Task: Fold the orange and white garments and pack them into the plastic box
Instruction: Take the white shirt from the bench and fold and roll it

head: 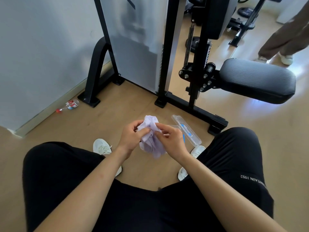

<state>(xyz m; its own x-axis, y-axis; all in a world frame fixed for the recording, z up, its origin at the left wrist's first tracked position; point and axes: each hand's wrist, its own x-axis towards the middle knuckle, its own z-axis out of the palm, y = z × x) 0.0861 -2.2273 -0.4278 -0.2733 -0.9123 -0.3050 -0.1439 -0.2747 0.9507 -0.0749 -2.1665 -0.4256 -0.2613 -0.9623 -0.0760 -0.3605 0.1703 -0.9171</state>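
Pinching the white garment (150,144) with both hands, up off the floor (117,111), between the knees. Left hand (132,138) clamped on its left side, thumb and fingers closed on cloth. Right hand (170,139) pinching a fold near top centre, fingertips close to the left hand's. Bunched, not flat, hanging from the pinch points, so no clean long axis: top far, loose tail near. Reads pale, faintly lilac in this light; taken as the white one. No orange garment in view.

Key relation: plastic box (187,131) down on the floor, just right of and slightly beyond the right hand, partly hidden behind it. Clear, blue clips. Long axis diagonal, far-left to near-right, near end by the right shoe (198,150). Possibly open with a clear part alongside; cannot confirm. Nearer to the right hand; from the left, a cross-over reach.

Judged: folding step, barely begun; packing not started. Next probably calls for spreading the cloth, folding it narrow to suit the slim box, then lowering right and down. Risk: bundle too bulky for that box.

Elsewhere: water bottle (69,105) on the floor by the far-left wall, gym machine (166,47) far, padded seat (255,81) far right.
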